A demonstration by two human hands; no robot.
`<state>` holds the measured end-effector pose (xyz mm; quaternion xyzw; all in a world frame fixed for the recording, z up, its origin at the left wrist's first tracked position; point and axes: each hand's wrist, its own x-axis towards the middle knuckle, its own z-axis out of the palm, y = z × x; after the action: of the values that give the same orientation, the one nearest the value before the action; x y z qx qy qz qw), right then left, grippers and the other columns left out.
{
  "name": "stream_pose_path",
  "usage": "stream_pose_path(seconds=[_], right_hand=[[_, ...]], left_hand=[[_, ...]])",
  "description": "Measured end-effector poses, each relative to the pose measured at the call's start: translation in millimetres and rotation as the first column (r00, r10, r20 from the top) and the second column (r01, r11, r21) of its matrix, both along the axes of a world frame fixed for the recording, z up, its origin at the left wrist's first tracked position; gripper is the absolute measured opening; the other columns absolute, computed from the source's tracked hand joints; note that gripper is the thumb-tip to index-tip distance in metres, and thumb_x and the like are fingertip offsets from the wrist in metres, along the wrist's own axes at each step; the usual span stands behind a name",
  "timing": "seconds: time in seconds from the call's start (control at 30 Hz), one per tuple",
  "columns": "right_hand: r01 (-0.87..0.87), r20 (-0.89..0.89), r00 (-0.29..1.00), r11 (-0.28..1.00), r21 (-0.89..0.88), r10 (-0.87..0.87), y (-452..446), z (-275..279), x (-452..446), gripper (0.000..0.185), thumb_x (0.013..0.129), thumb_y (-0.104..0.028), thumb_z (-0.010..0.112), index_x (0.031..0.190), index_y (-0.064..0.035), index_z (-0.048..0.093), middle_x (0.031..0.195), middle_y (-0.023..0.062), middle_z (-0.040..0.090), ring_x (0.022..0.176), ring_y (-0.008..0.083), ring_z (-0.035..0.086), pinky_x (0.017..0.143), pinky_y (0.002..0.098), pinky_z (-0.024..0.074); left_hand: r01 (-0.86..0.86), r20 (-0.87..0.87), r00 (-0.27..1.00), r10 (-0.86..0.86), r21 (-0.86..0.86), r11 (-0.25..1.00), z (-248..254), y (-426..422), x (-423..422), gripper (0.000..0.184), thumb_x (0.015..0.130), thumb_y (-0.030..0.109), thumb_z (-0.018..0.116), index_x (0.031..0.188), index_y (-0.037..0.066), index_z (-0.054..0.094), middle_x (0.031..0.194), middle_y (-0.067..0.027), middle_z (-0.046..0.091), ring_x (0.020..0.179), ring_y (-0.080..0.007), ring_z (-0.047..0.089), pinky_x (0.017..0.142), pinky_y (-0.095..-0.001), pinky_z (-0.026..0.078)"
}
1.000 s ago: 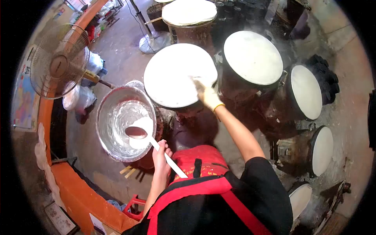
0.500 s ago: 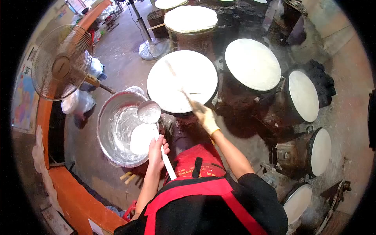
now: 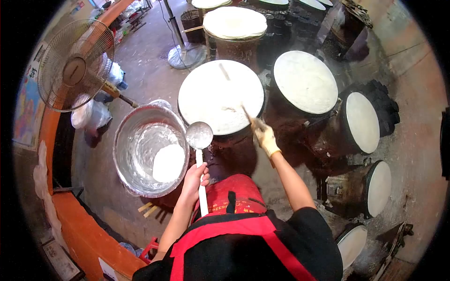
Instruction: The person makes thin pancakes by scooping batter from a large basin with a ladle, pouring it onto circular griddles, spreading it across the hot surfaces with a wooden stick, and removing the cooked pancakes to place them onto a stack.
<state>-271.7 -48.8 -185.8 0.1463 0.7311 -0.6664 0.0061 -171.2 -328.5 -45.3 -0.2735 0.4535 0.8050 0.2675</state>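
My left hand (image 3: 194, 181) is closed around the white handle of a ladle (image 3: 199, 135), whose batter-smeared bowl hangs between the pot and the nearest griddle. My right hand (image 3: 265, 136), in a pale yellow glove, grips a wooden batter spreader (image 3: 246, 113) at the griddle's near right edge. Its far end, a flat strip, shows over the upper part of the griddle; the middle is blurred. White batter covers the round griddle (image 3: 201, 96), with a rough patch near the spreader. Left of the ladle stands a metal pot (image 3: 123, 161) holding thick white batter (image 3: 169, 163).
More round griddles carrying white sheets (image 3: 305, 82) curve round on the right (image 3: 362, 122) and lower right (image 3: 378, 189). Behind the nearest one is a drum topped with stacked white sheets (image 3: 235, 22). A fan (image 3: 75, 68) stands at left. Dark briquettes (image 3: 382, 103) lie at right.
My right hand has swung right with the spreader, from the griddle's front to its near right edge. The ladle has moved right, off the pot's rim. The view has shifted slightly.
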Motion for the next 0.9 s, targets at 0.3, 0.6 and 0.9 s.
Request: stream_pose_path(seconds=[0.3,0.6,0.9], right_hand=[[0.197,-0.103,0.973,0.976,-0.097,-0.207,1.4,8.3,78.6,0.035,0.087,-0.006,0.057,0.121,0.0021,0.053,0.120,0.0091,0.057,0.111,0.0149,0.051,0.097,0.0269,0.0362],[0.005,0.333,0.917,0.831,-0.557,0.218,-48.9,65.7,81.2,0.035,0.090,-0.010,0.052,0.124,-0.0165,0.054,0.081,-0.0014,0.058,0.044,0.0058,0.040,0.037,0.0197,0.0311],[0.078,-0.098,0.991,0.994,-0.080,-0.086,-82.6,41.6,101.6,0.031,0.088,-0.017,0.057,0.114,-0.0015,0.059,0.108,0.0126,0.063,0.083,0.0191,0.064,0.077,0.0236,0.0497]], left_hand=[[0.039,-0.153,0.984,-0.086,-0.285,0.958,-43.8,18.4,-95.0,0.009,0.091,0.011,0.045,0.088,0.004,0.039,0.067,-0.0010,0.041,0.051,-0.0089,0.040,0.041,-0.0219,0.035],[-0.048,0.151,0.988,0.004,0.293,0.955,-33.1,51.9,-128.8,0.014,0.090,0.008,0.044,0.094,-0.004,0.043,0.067,-0.0030,0.049,0.044,-0.0067,0.046,0.034,-0.0180,0.039],[-0.017,0.344,0.915,-0.210,0.552,0.834,26.9,-69.0,-75.5,0.013,0.094,0.008,0.040,0.095,-0.005,0.042,0.064,0.0003,0.035,0.043,-0.0029,0.031,0.029,-0.0148,0.028]])
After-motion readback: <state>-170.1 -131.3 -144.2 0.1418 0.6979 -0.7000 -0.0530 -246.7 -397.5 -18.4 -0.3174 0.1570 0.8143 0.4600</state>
